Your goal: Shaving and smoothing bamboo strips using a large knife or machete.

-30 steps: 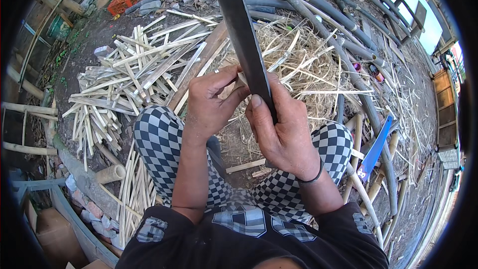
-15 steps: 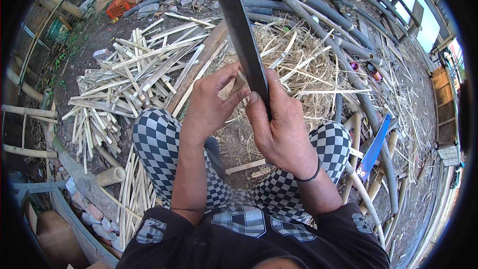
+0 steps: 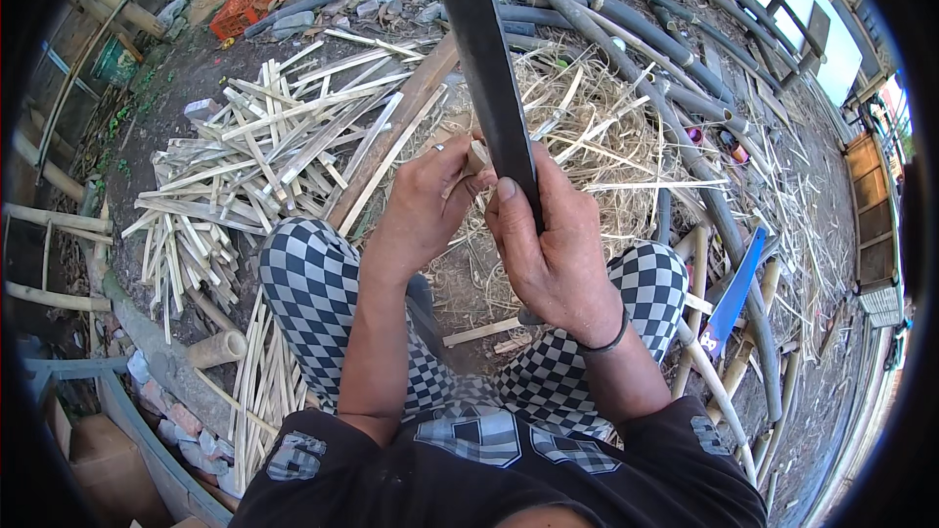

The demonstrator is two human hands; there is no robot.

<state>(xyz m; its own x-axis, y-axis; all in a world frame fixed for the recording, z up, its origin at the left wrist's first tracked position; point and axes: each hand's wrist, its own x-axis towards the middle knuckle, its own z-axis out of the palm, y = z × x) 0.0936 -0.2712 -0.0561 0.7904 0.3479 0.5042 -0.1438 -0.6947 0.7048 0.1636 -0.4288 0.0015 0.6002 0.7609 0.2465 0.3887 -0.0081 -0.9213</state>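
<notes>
My right hand is closed around the lower end of a machete, its thumb lying along the flat. The long dark blade rises past the top edge of the view. Just left of it, my left hand pinches a pale bamboo strip between thumb and fingers. Only the strip's near end shows beside the blade; the rest is hidden. Both hands are held above the ground between my knees. Thin curled bamboo shavings lie heaped beyond my right hand.
Split bamboo sticks are piled at the left, beside a wooden plank. Long bamboo poles lie at the right, near a blue handsaw. An orange crate stands at the far left. A bamboo stump lies near my left knee.
The machete has shifted slightly right and its tilt has changed a little. My left hand has turned slightly, so more of the bamboo strip's end shows. Both hands keep their hold.
</notes>
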